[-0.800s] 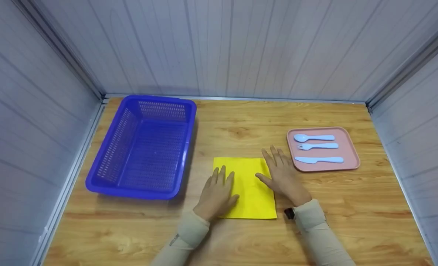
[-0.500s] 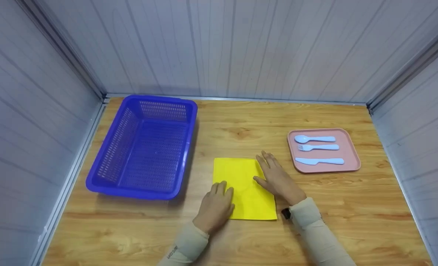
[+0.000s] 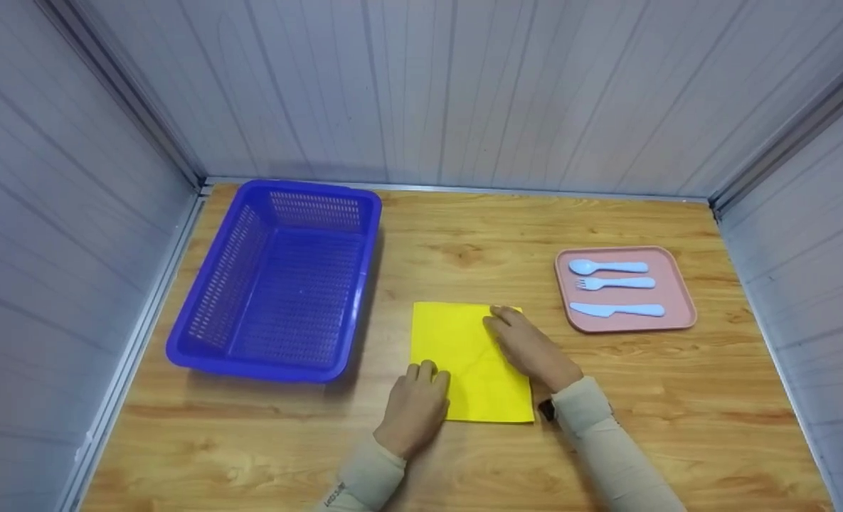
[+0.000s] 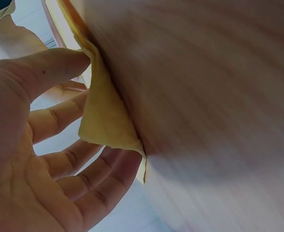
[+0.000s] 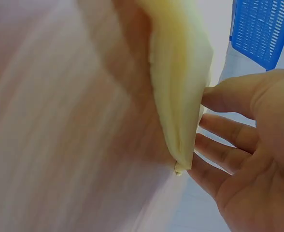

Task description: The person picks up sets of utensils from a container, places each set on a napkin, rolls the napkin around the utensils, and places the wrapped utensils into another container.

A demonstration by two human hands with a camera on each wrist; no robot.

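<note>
A folded yellow cloth (image 3: 467, 363) lies flat on the wooden table in the head view, with layers showing along its side. My left hand (image 3: 414, 409) rests on its lower left part, fingers bent a little and fingertips on the top. In the left wrist view the thumb (image 4: 60, 72) touches the cloth's upper face near the edge, and the fingers reach over a corner (image 4: 110, 121). My right hand (image 3: 531, 348) touches the upper right part. In the right wrist view its fingertips meet the face of the layered cloth (image 5: 180, 87), with the thumb apart from the fingers.
A blue perforated basket (image 3: 364, 284) stands to the left. On the right lies a pink tray (image 3: 677, 306) bearing a light blue spoon (image 3: 610, 267), fork (image 3: 617, 283) and knife (image 3: 617, 310). Pale panel walls (image 3: 421, 92) enclose the wooden table (image 3: 457, 242) behind and at both sides.
Both hands have drawn back toward the person across the cloth, the left down toward the lower left corner, the right inward from the tray side. Their fingers are more bent now.
</note>
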